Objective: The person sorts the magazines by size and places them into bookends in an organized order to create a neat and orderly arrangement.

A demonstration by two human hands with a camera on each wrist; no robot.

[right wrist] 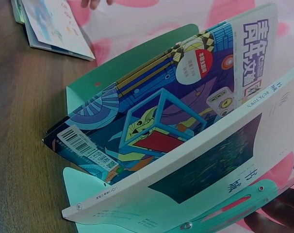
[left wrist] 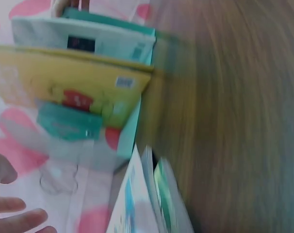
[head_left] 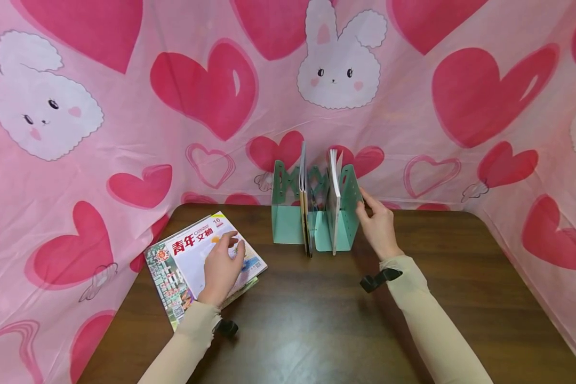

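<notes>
My left hand [head_left: 223, 271] is above a pile of magazines [head_left: 187, 250], its fingers loosely bent and holding nothing. In the left wrist view its fingers [left wrist: 21, 221] look spread apart. My right hand [head_left: 380, 228] grips the right end panel of a mint-green expandable bookend [head_left: 288, 226], fingers at the panel's back edge. Inside the bookend stand a white magazine [head_left: 335, 202] near the right panel and several thin books [head_left: 304, 208] near the middle. The right wrist view shows a blue-purple illustrated magazine [right wrist: 161, 116] leaning beside the white one [right wrist: 205, 165].
The brown wooden table [head_left: 307, 314] extends in front of the bookend and to its right. A pink cloth [head_left: 278, 117] with hearts and rabbits hangs behind and along both sides. Each wrist wears a black strap [head_left: 381, 279].
</notes>
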